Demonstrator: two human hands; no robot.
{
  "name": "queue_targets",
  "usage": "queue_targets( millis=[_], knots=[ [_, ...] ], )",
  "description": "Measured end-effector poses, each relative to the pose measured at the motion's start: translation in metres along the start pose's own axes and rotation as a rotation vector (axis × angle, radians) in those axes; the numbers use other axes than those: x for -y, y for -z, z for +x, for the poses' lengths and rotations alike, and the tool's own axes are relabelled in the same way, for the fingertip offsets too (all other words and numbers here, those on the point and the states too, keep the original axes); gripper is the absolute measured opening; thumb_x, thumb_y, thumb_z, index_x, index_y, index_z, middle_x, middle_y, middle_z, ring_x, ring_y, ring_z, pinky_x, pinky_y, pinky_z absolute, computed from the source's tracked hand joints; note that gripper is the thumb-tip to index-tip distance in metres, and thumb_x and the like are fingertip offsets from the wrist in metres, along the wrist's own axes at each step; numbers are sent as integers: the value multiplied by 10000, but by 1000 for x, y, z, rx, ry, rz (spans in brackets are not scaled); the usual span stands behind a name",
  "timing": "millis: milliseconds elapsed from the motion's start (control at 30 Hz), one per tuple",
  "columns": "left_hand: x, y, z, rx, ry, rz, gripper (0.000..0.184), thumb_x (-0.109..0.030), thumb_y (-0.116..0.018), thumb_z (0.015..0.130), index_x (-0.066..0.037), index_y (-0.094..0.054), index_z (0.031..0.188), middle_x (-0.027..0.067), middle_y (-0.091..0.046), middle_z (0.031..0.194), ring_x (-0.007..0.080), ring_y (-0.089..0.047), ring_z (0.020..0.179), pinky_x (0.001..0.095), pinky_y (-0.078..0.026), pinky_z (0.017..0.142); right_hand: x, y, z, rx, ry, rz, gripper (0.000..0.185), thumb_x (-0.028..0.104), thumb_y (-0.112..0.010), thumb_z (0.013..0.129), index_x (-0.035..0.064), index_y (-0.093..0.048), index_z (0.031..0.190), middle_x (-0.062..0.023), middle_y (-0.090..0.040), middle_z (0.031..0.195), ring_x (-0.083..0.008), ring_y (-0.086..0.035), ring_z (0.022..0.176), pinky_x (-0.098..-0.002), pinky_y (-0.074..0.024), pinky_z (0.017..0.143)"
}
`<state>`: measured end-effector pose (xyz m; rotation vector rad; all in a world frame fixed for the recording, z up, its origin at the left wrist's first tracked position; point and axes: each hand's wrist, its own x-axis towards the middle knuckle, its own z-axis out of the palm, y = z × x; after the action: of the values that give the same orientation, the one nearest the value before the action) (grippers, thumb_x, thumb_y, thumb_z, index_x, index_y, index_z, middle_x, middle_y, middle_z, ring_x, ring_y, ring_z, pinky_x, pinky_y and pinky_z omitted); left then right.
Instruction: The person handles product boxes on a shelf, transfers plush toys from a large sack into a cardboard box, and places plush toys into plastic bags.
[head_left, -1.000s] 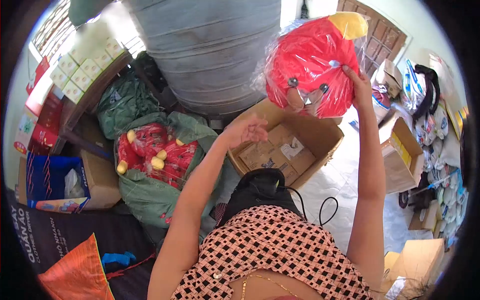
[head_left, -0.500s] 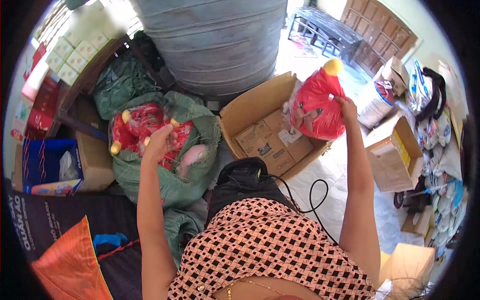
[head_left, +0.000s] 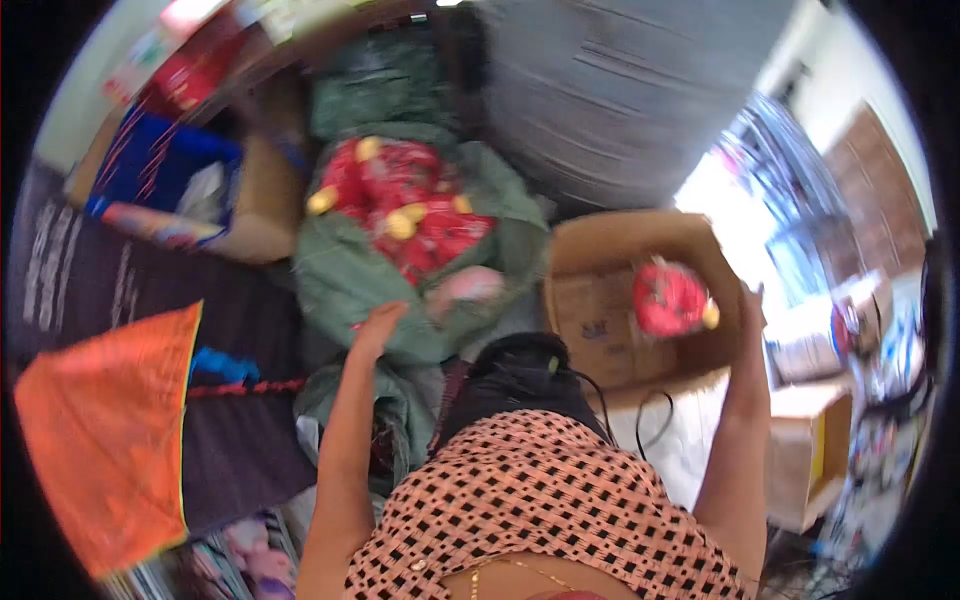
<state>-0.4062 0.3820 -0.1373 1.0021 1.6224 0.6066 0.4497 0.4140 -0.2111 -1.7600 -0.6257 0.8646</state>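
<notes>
A red plush toy in clear plastic (head_left: 670, 298) lies inside the open cardboard box (head_left: 592, 385), toward its right side. My right hand (head_left: 750, 300) is at the right edge of that box, away from the toy; blur hides its fingers. To the left, a green sack (head_left: 335, 275) stands open around several red plush toys (head_left: 410, 205) with yellow tips, with a pink item (head_left: 468, 290) near its front. My left hand (head_left: 382, 325) is over the front edge of the sack, its finger shape smeared by motion.
A large grey tank (head_left: 620, 100) stands behind the box. At left are a carton with a blue lining (head_left: 265, 215) and an orange cloth (head_left: 110, 430). Another open carton (head_left: 795, 470) and stacked bags are at right. A black cable (head_left: 640, 425) loops before me.
The red toy has gone from my right hand into the cardboard box. My left hand has moved from above the toys to the sack's front edge. The view has turned left.
</notes>
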Motion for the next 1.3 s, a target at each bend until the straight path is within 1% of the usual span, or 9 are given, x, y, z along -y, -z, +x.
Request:
queue_targets(
  millis=[67,133,433,533,667,767,1033,1200,1300],
  knots=[
    [-16,4,-5,-17,202,-140,523,-382,-596,853,-99,-510,1285,100,-505,1290,241,-448,1200,374,-359,979,-29,-39,46,160,161,-272,698,315,-581,830,-46,-277,1344,-234,-534,1173,-291,-555,1010,-366,-462,846],
    [-16,16,8,-4,229,-235,582,-383,-616,840,-111,-460,1329,114,-470,1332,245,-425,1232,381,-359,981,-9,-104,5,-113,250,-492,654,151,-575,818,-131,-244,1306,-284,-471,1241,-321,-494,1155,-352,-415,963],
    [-49,87,158,-349,-211,-53,617,-364,-614,816,-94,-432,1340,168,-515,1275,267,-492,1173,363,-402,958,42,-473,-102,321,320,-589,762,273,-674,766,-13,-311,1372,-268,-459,1295,-354,-478,1183,-351,-306,1062],
    [-72,100,192,-504,-388,227,605,-370,-605,818,-92,-442,1330,188,-515,1265,312,-490,1172,373,-407,959,50,-593,-138,481,761,-805,849,406,-651,776,10,-251,1411,-269,-411,1346,-388,-424,1238,-415,-359,1016],
    [-53,122,229,-581,-512,462,591,-422,-590,807,-136,-475,1310,169,-520,1258,349,-456,1193,458,-347,1005,110,-743,-209,941,575,-470,814,353,-685,770,-31,-302,1377,-237,-379,1383,-303,-361,1298,-351,-290,1070],
    [-25,142,223,-321,-148,660,561,-438,-566,802,-168,-502,1290,149,-527,1266,361,-388,1257,534,-263,1038,146,-842,-260,971,470,-465,893,457,-687,740,-32,-302,1381,-229,-375,1390,-322,-354,1299,-376,-291,1065],
    [44,169,198,-217,-105,731,555,-423,-562,817,-139,-507,1290,147,-529,1263,357,-272,1334,517,-171,1085,141,-1039,-282,803,22,-216,984,526,-696,714,-163,-320,1307,-250,-411,1352,-331,-466,1194,-410,-386,983],
    [45,172,202,-417,-23,657,625,-412,-600,805,-102,-453,1328,144,-449,1336,356,-288,1323,510,-159,1094,95,-1065,-264,660,101,-154,577,372,-578,834,8,-446,1262,-116,-586,1140,-286,-573,999,-423,-478,828],
    [43,170,199,-454,11,674,644,-406,-613,800,-87,-441,1334,149,-442,1339,355,-296,1317,515,-166,1089,84,-1046,-243,880,-170,46,365,283,-481,886,81,-487,1189,-62,-598,1041,-233,-581,890,-424,-496,747]
  ],
)
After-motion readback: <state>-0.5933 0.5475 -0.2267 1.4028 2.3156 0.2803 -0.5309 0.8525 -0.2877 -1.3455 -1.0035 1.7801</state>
